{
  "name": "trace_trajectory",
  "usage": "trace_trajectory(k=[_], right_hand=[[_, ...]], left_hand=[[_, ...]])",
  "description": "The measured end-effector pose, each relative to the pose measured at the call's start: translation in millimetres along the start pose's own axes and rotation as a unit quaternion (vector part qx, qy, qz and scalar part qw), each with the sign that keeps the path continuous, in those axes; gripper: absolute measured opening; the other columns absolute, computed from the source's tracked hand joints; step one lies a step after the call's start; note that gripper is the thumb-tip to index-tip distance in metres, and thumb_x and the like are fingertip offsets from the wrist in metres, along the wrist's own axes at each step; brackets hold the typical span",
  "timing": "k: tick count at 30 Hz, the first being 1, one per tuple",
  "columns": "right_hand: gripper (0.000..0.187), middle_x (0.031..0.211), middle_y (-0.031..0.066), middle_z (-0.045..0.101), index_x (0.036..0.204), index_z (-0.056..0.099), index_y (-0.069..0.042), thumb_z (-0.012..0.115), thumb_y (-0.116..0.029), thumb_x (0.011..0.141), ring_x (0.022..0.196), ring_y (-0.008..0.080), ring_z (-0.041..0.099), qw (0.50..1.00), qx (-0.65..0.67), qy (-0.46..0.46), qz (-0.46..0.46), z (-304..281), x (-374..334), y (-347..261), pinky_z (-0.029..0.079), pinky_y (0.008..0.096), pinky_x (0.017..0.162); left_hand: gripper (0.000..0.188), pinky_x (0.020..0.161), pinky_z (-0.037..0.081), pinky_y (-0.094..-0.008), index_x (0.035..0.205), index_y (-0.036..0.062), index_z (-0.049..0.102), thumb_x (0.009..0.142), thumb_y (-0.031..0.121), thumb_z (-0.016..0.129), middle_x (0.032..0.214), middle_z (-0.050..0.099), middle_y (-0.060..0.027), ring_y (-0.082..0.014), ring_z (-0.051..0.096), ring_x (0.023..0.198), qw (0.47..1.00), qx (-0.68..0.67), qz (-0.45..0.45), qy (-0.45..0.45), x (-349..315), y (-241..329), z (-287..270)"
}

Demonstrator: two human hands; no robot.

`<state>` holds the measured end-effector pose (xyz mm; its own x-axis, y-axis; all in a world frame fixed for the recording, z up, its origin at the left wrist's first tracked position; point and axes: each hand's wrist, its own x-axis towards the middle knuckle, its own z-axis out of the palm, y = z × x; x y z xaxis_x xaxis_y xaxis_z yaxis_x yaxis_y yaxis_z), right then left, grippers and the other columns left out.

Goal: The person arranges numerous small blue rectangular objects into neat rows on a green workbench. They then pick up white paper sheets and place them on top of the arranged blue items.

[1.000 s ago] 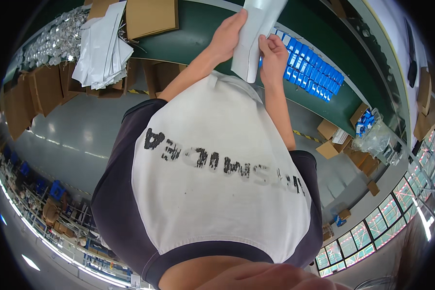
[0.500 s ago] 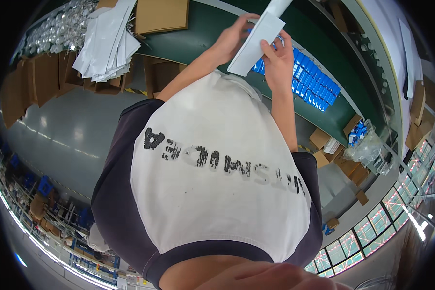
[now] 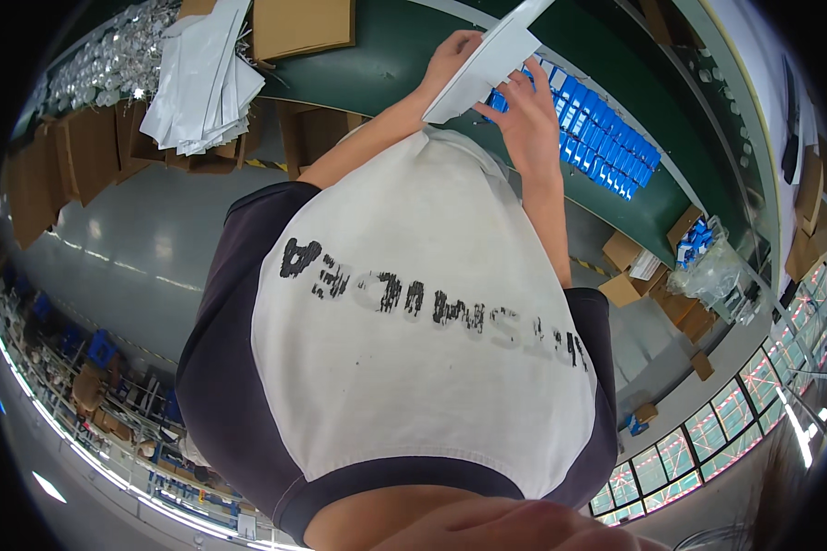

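A white, flat-sided folding carton is held up slantwise over the green bench, its far end running out of the top of the picture. My left hand grips it from the left side, with the fingertips hidden behind the white panel. At the carton's right side is my right hand, its fingers and thumb spread beside a folded-out white flap. Whether those fingertips touch the flap is hard to see. Just beyond my right hand, rows of small blue packets lie packed together on the bench.
Left on the green bench are a stack of white flat sheets, a brown cardboard piece and a heap of clear plastic parts. Open brown boxes stand below. Rightward are a carton of blue packets and a clear bag.
My right thumb has come off the carton's face and the right fingers have spread. The carton has turned, showing a flap on its right side. My left hand still holds on.
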<state>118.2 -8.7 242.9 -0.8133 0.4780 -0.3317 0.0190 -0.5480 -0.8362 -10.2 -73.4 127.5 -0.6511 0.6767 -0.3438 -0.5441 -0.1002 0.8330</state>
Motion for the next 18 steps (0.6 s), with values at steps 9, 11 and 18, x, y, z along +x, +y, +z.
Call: trace_trajectory(k=[9,11,18], right_hand=[[0.028,0.116,0.0073,0.068,0.129,0.056,-0.01,0.055,-0.026,0.105,0.108,0.024,0.064,0.959,-0.199,0.197,-0.037,-54.1,-7.6,-9.6,0.053,0.0399,0.082],[0.023,0.107,0.0085,0.072,0.119,0.061,-0.011,0.055,-0.029,0.106,0.097,0.022,0.067,0.879,-0.412,0.209,-0.119,-103.5,1.2,-3.6,0.052,0.0359,0.075],[0.019,0.099,0.0173,0.073,0.112,0.063,-0.018,0.057,-0.033,0.102,0.087,0.0456,0.069,0.728,-0.677,0.08,-0.066,-201.0,47.1,50.3,0.054,0.0535,0.071]], left_hand=[[0.034,0.071,0.048,-0.0332,0.108,-0.0007,0.067,0.105,0.03,0.052,0.088,0.07,-0.0072,-0.0225,0.064,0.08,0.927,0.294,0.158,0.169,29.7,19.5,-59.7],[0.039,0.076,0.049,-0.0315,0.105,-0.0019,0.068,0.104,0.034,0.053,0.09,0.071,-0.0089,-0.0211,0.066,0.081,0.968,0.24,0.016,0.068,43.1,8.5,-101.6],[0.027,0.097,0.048,-0.042,0.113,0.0189,0.074,0.098,0.034,0.058,0.09,0.075,-0.0112,-0.0335,0.07,0.094,0.771,0.547,0.003,-0.325,24.0,-38.5,-66.5]])
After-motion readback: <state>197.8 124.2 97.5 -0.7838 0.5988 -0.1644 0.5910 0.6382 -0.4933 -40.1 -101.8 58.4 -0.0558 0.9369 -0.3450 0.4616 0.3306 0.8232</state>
